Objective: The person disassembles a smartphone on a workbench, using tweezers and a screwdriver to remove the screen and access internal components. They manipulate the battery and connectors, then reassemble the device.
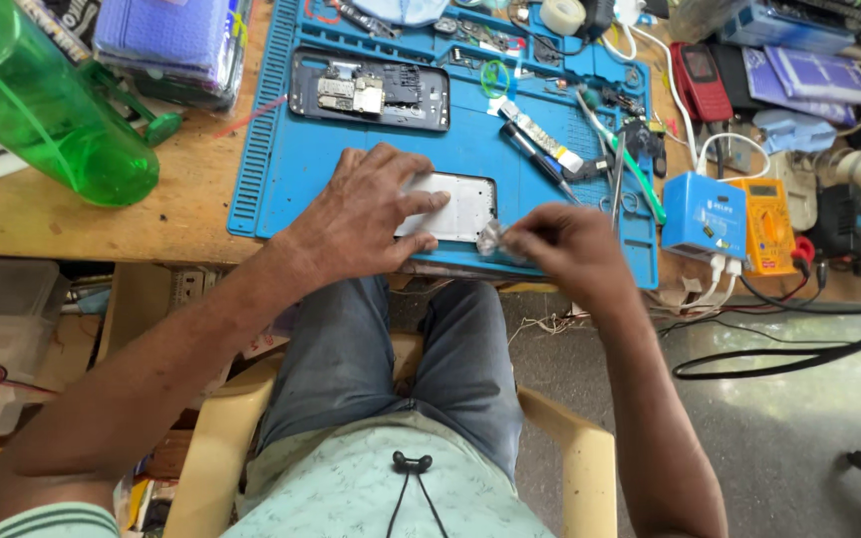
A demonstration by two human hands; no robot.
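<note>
A white phone back panel [455, 207] lies on a blue work mat [261, 169] over a wooden bench, pinned under the flat left hand [366, 214]. Just beside it, the right hand [565, 249] pinches a clear film scrap [491, 238]. Beyond the right hand sit a blue box [704, 214] and an orange meter [767, 224].

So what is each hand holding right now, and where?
Left hand presses flat on the white rectangular phone panel, covering its left end. Right hand pinches a small crumpled clear wad in its fingertips.
</note>
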